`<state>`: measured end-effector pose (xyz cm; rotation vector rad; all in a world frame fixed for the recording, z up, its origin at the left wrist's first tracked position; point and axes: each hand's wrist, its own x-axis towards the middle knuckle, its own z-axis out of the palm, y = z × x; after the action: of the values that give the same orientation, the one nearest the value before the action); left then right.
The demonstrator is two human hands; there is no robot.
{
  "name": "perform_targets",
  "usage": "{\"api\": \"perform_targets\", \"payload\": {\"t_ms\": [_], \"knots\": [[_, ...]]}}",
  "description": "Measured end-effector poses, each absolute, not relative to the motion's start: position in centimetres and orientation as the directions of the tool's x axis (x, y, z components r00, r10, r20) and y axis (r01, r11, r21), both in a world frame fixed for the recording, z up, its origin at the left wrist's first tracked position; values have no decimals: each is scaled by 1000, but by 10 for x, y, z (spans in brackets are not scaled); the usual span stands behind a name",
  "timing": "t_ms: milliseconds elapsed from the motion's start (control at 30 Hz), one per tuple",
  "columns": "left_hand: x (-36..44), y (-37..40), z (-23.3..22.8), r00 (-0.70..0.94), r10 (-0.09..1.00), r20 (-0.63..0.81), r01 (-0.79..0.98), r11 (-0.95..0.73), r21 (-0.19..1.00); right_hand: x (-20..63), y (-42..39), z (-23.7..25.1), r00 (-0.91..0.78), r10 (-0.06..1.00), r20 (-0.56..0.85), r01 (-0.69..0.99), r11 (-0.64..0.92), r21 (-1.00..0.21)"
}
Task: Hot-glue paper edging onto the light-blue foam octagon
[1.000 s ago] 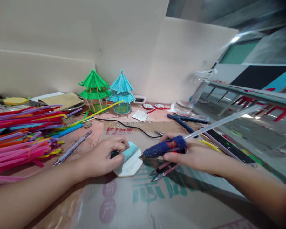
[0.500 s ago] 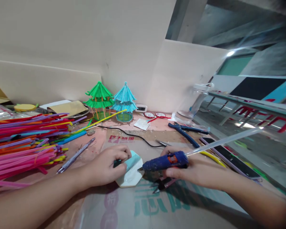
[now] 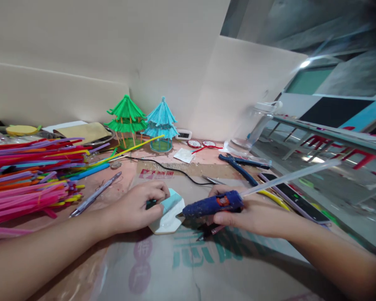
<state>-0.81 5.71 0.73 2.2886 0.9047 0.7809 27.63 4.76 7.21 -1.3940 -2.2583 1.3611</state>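
Blue glue gun point(image 3: 211, 204) half hidden in right hand point(image 3: 250, 213).

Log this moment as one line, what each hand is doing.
left hand: pressing white tile | right hand: gripping blue glue gun | nozzle at tile edge | snips under gun

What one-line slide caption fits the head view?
Right hand aims a blue glue gun at a white hexagonal base steadied by the left hand.
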Motion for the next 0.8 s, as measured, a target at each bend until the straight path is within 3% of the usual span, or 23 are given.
{"api": "perform_targets", "payload": {"t_ms": [233, 367, 533, 700, 800], "knots": [[-9, 58, 8, 605, 737, 302, 416, -616, 668, 278, 49, 66, -544, 795, -267, 556, 104, -824], [-8, 58, 9, 611, 731, 306, 414, -623, 663, 278, 49, 67, -540, 818, -195, 629, 239, -739], [-9, 58, 9, 610, 731, 305, 425, -627, 653, 274, 44, 71, -537, 817, -213, 658, 247, -712], [-11, 60, 6, 621, 721, 309, 411, -634, 655, 264, 37, 74, -541, 824, -171, 723, 352, -594], [-11, 60, 5, 614, 726, 308, 420, -632, 651, 259, 35, 72, -538, 828, -157, 715, 350, -606]]}}
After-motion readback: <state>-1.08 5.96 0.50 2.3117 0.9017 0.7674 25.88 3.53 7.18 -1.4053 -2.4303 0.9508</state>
